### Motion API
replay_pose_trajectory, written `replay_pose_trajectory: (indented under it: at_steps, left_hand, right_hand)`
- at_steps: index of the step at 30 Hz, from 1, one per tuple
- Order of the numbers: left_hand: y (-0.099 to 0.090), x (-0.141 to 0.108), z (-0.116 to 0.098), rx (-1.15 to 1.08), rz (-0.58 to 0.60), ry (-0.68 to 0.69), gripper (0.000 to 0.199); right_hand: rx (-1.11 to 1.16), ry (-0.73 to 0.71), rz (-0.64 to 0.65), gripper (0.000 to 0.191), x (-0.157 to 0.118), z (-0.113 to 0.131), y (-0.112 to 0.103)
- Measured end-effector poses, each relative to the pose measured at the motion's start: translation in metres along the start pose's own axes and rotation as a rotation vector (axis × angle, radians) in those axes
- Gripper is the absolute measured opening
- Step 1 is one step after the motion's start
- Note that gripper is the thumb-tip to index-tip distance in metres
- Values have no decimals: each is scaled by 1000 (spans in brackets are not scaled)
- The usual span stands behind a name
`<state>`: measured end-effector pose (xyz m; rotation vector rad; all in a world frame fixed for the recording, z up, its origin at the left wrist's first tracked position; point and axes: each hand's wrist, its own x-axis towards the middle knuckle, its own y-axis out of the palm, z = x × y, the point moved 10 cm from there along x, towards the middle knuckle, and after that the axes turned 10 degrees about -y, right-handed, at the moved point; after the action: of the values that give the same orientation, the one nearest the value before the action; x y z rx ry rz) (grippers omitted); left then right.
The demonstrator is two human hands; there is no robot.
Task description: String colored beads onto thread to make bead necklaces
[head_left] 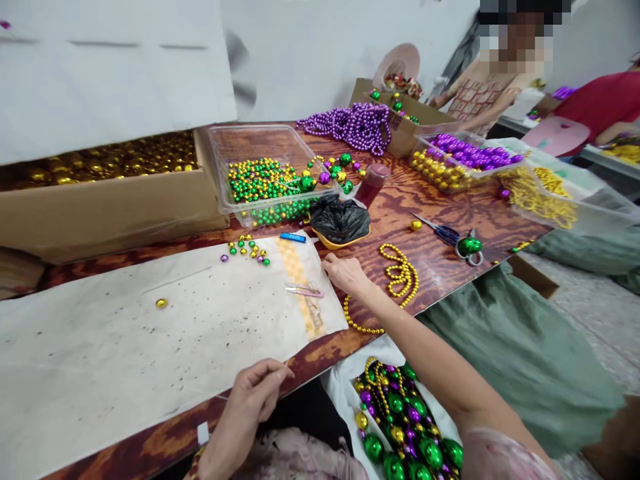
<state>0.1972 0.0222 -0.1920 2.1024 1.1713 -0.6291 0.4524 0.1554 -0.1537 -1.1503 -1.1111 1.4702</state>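
Observation:
My right hand [346, 273] is over the right edge of the white cloth [100, 347], fingers curled together. Whatever its fingertips hold, if anything, is hidden. It is just in front of a small yellow basket [345, 241] lined with a black plastic bag [340, 219]. A gold bead strand [400, 273] lies beside that wrist and runs under the forearm. My left hand [257, 393] is low at the table's front edge, thumb and fingers pinched; I cannot make out anything between them. Pink-handled snips [305, 291], a blue utility knife [293, 237] and loose small beads [250, 249] lie on the cloth.
A clear tub [225, 180] of green and gold beads stands behind, beside a cardboard box [115, 207] of gold balls. Scissors [445, 233] lie at right. Finished-looking bead strands [400, 420] fill a bag below the table edge. Two people are at the far right.

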Motion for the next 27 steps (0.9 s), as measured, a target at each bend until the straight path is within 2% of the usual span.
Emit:
replay_pose_trajectory:
  at_steps: [3, 5, 10, 13, 16, 21, 24, 27]
  left_hand:
    - [-24, -1, -13, -101, -90, 25, 34]
    - [-31, -1, -19, -124, -108, 39, 35]
    - [-34, 3, -38, -140, -132, 111, 36]
    - [-33, 6, -49, -168, -153, 190, 34]
    - [-29, 12, -55, -201, -162, 239, 31]
    - [-22, 19, -57, -276, -152, 305, 25]
    - [-26, 18, -55, -362, -159, 324, 23]
    - [-34, 16, -56, -469, -141, 330, 23]
  right_hand:
    - [-38, 41, -8, 31, -1, -6, 6]
    - [-48, 78, -24, 29, -8, -12, 7]
    - [7, 149, -86, 25, -34, -26, 1]
    - [113, 141, -130, 24, -52, -21, -4]
    - [300, 77, -150, 23, -68, 10, -8]
    - [1013, 28, -191, 15, -80, 99, 3]
    - [1124, 1, -146, 16, -75, 148, 18]
    - [1089, -47, -121, 15, -67, 175, 29]
